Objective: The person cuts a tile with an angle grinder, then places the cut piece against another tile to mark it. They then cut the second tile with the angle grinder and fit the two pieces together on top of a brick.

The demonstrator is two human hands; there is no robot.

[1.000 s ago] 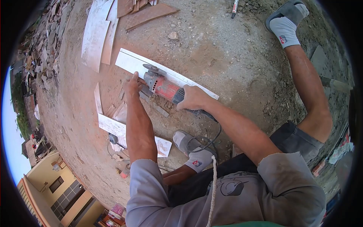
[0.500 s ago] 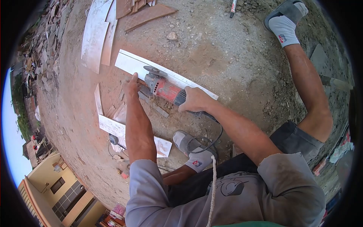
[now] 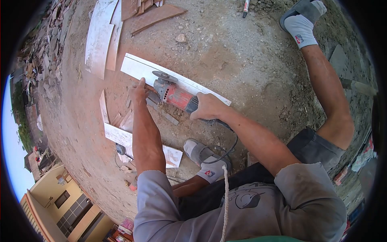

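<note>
A red angle grinder (image 3: 179,98) with a grey disc (image 3: 165,76) lies across a long white tile strip (image 3: 139,69), which has a dark line along its far edge. My right hand (image 3: 209,107) is wrapped round the grinder's dark rear body, where the cable comes out. At the grinder's front end my left hand (image 3: 139,89) is closed, its thumb pointing up beside the tile's near edge. It seems to hold the side handle, mostly hidden by the fingers. The disc stands over the tile; whether it touches is unclear.
White tile sheets (image 3: 96,50) and brown tile pieces (image 3: 157,19) lie at the upper left. Nearer are another white strip (image 3: 172,156), a second grinder (image 3: 120,149) and narrow offcuts (image 3: 167,115). A marker (image 3: 245,9) lies at the top. The cable (image 3: 231,147) loops beside my foot.
The view has shifted very slightly, moving the scene a little to the left. My hands and the grinder keep nearly the same place on the tile.
</note>
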